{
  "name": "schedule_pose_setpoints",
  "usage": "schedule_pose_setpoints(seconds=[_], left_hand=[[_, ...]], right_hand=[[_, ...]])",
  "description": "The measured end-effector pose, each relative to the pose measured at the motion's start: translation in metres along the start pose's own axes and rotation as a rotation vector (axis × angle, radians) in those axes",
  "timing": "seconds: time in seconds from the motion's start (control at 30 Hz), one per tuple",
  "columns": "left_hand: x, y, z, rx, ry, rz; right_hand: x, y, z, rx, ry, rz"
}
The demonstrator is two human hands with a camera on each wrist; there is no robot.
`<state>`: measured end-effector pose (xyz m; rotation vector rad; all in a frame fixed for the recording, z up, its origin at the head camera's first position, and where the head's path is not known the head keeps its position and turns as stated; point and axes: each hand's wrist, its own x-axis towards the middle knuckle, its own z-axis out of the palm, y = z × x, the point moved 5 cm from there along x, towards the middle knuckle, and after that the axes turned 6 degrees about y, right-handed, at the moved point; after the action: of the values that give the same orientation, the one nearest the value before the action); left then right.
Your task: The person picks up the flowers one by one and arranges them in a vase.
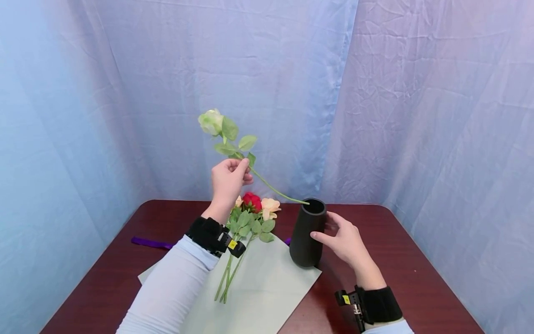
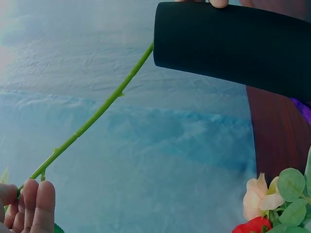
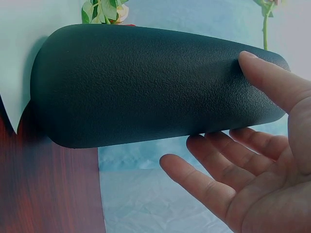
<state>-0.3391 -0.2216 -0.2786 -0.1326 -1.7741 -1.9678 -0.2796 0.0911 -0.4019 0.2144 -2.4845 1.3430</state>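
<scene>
In the head view my left hand [image 1: 228, 182] pinches the stem of a pale green-white rose [image 1: 211, 122] just below its leaves. The bloom points up and left, and the bare stem [image 2: 97, 114] slants down to the mouth of a black vase [image 1: 306, 236], its end at the opening. My right hand [image 1: 344, 237] holds the vase near its upper part. In the right wrist view the thumb [image 3: 267, 75] lies on one side of the vase and several fingertips touch the other, while one finger stands off it.
Red and peach roses [image 1: 252, 202] lie with their stems on a pale sheet of paper [image 1: 267, 278]. A purple ribbon [image 1: 152, 243] lies on the dark wooden table [image 1: 409, 273], partly hidden. Blue curtains [image 1: 267, 83] hang behind and at both sides.
</scene>
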Motion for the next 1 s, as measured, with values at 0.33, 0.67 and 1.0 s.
schedule_pose_setpoints(seconds=[0.33,0.67,1.0], left_hand=[[-0.002,0.002,0.013,0.030,-0.011,0.014],[-0.005,0.003,0.021,0.081,-0.023,0.027],[-0.008,0.002,0.028,0.125,-0.035,0.039]], right_hand=[[-0.002,-0.001,-0.001,-0.002,0.007,-0.004],[-0.001,-0.002,-0.001,-0.004,0.008,0.001],[0.000,-0.004,0.000,-0.009,0.007,-0.008]])
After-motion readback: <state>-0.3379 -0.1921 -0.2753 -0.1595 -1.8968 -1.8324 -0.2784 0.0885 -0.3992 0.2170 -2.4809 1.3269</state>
